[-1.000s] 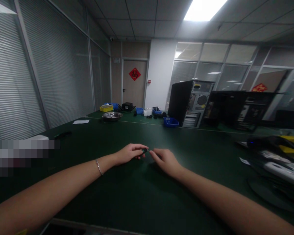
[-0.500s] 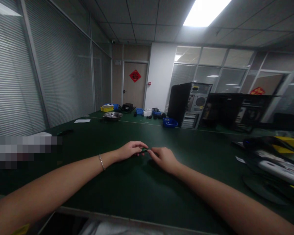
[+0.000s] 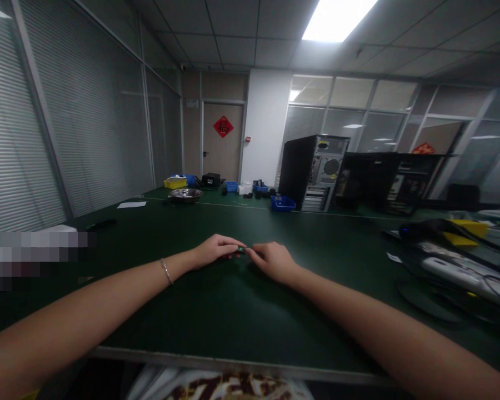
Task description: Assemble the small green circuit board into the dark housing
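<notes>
At the bottom edge of my feed I have a pale garment (image 3: 233,386) with brown printed shapes, cut off by the frame and past my reading. Above it runs the table (image 3: 216,316), dark green. On its middle, my left hand (image 3: 214,250) pinches a small green item (image 3: 240,250) between thumb and fingers. My right hand (image 3: 275,260) meets it from the other side, thumb and index close together at the item's end; I can't tell whether they grip it.

To the right I see a paper slip (image 3: 394,258), its print too small for me, beside cables and a white device (image 3: 445,268), with a yellow object (image 3: 469,229) behind.

Farther back, a blue bin (image 3: 284,206) stands beside a black computer tower (image 3: 294,169); I can't identify what's in it. Leftward, a steel bowl (image 3: 185,199) shows me a shiny interior, contents unclear. Behind it, a yellow bin (image 3: 175,184) carries something white. Toward the middle, one more blue tray (image 3: 260,189) holds dark pieces.

On the far door (image 3: 213,153) I read 福, dark on a red diamond sign (image 3: 223,119). The red sign (image 3: 423,149) at right I can't read.
</notes>
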The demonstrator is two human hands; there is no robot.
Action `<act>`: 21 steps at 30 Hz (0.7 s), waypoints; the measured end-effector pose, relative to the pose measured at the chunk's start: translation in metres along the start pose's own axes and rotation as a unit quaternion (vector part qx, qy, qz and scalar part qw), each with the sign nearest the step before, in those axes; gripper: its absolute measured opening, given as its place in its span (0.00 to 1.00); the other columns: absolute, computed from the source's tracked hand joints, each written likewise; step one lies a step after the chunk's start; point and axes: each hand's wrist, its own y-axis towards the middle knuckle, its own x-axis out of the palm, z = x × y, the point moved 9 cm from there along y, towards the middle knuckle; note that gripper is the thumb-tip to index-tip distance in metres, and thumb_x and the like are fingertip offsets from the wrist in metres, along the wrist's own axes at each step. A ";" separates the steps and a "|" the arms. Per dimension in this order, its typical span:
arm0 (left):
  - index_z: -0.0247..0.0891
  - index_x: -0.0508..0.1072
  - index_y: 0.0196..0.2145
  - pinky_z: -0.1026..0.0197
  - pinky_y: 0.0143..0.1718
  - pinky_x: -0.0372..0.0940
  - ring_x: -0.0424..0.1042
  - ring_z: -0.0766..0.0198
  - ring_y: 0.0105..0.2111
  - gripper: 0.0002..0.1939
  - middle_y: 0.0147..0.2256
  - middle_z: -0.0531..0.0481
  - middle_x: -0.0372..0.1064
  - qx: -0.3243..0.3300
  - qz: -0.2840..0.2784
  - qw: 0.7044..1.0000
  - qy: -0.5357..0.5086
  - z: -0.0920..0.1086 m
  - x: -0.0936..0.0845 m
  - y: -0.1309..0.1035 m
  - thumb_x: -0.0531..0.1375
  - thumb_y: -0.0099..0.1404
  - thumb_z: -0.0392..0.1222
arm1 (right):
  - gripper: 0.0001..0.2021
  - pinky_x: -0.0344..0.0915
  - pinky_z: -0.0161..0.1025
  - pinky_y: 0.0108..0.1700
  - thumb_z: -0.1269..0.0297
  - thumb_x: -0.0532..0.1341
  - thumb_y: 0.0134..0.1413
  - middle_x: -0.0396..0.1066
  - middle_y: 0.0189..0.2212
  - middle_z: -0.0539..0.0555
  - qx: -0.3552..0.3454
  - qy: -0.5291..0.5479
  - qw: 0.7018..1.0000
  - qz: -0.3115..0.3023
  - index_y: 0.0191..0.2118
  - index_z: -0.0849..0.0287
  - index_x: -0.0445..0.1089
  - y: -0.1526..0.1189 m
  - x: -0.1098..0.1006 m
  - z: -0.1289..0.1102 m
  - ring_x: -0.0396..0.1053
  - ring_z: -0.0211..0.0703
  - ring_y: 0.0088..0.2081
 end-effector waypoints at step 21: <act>0.35 0.74 0.50 0.65 0.29 0.57 0.63 0.65 0.28 0.20 0.30 0.49 0.69 0.009 -0.006 0.998 0.056 0.002 0.000 -0.005 0.56 0.65 0.48 | 0.20 0.48 0.33 0.27 0.53 0.47 0.65 0.68 0.24 0.50 -0.020 -0.006 1.000 -0.010 0.32 0.58 0.69 -0.004 0.004 -0.002 0.62 0.36 0.25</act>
